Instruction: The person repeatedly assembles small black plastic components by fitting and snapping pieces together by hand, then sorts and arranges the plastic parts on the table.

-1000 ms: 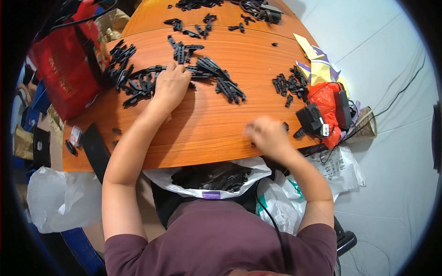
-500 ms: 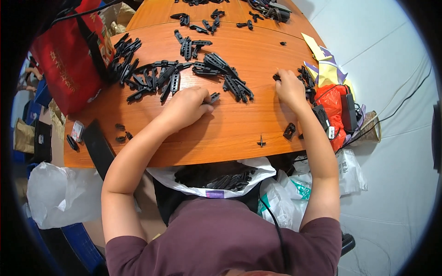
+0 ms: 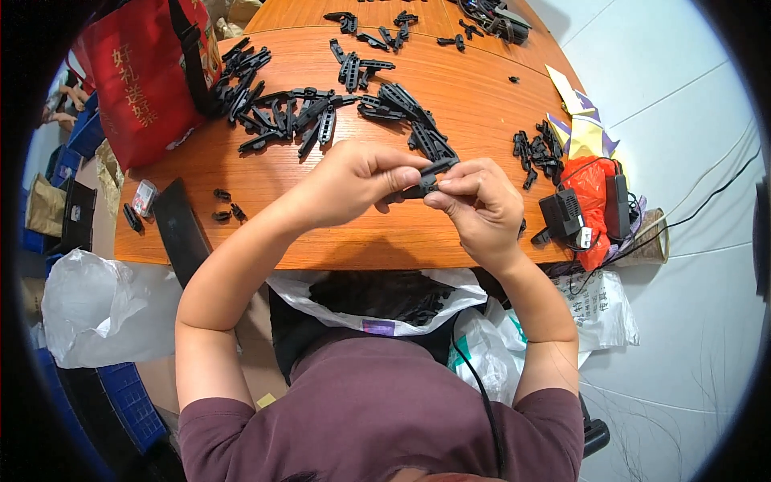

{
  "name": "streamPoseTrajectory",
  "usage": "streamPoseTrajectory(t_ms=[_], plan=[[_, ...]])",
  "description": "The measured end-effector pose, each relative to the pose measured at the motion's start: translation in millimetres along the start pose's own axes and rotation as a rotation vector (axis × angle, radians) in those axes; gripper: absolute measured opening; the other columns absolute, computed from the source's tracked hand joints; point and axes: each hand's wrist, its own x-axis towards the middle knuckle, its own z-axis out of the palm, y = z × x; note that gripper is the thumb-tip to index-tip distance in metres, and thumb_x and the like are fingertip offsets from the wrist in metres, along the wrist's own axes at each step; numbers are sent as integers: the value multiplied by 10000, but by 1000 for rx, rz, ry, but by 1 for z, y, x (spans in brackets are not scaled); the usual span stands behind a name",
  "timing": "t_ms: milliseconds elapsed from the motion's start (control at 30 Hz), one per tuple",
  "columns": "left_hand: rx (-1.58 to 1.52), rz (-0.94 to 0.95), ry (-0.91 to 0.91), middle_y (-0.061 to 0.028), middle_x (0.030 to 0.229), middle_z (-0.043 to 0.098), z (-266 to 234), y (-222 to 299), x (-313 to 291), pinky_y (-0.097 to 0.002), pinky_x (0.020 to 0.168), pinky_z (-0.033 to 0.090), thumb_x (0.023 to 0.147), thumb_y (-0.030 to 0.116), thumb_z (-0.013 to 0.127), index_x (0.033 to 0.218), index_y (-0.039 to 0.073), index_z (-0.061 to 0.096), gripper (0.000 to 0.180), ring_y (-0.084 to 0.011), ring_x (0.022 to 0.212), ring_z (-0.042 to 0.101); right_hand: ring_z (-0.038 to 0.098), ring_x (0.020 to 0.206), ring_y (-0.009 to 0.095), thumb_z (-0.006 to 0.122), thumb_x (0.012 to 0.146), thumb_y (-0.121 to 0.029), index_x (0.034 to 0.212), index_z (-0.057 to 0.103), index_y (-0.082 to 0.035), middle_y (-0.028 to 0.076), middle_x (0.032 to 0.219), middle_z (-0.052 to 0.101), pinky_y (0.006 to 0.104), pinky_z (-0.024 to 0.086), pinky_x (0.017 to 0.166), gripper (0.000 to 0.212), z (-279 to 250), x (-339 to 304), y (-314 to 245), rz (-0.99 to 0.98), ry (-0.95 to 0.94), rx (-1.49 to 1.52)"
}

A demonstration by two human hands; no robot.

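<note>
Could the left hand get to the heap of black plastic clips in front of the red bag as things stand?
Probably yes, once freed. The left hand pinches a black clip with the right hand. The heap of black plastic clips lies just beyond it on bare table, nothing between.

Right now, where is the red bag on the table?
In the head view the red bag stands at the far left of the wooden table, just left of the big pile of black plastic parts.

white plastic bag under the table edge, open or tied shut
Open: the white plastic bag gapes at the table edge, its mouth spread wide, black parts visible inside.
</note>
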Motion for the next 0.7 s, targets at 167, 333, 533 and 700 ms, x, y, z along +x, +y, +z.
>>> streamPoseTrajectory(t_ms=[167, 333, 533, 700], plan=[[553, 463, 68, -161, 881, 654, 7, 1, -9, -288, 604, 496, 699, 112, 756, 1091, 14, 610, 430, -235, 736, 650, 600, 696, 145, 767, 645, 34, 767, 590, 2, 97, 836, 578, 246, 534, 574, 217, 2, -7, -3, -36, 81, 33], [675, 641, 208, -141, 782, 638, 11, -6, -10, -317, 581, 487, 668, 51, 730, 1028, 5, 609, 382, -280, 688, 628, 619, 674, 179, 791, 659, -107, 957, 589, -10, 106, 832, 579, 256, 524, 541, 373, -1, 5, -28, 47, 84, -219], [694, 551, 112, -164, 749, 624, 19, -14, -19, -374, 610, 495, 681, 94, 722, 1008, 1, 609, 358, -312, 695, 624, 563, 525, 181, 788, 665, -198, 937, 597, 4, 108, 752, 566, 278, 464, 478, 389, -9, -18, -19, 6, -89, -290], [522, 254, -158, -183, 808, 641, 19, -10, -17, -369, 654, 503, 706, 148, 727, 1114, -4, 563, 465, -314, 755, 640, 547, 494, 179, 787, 667, -238, 860, 626, -35, 90, 672, 549, 300, 431, 445, 323, -15, -46, -16, 6, -221, -382]])
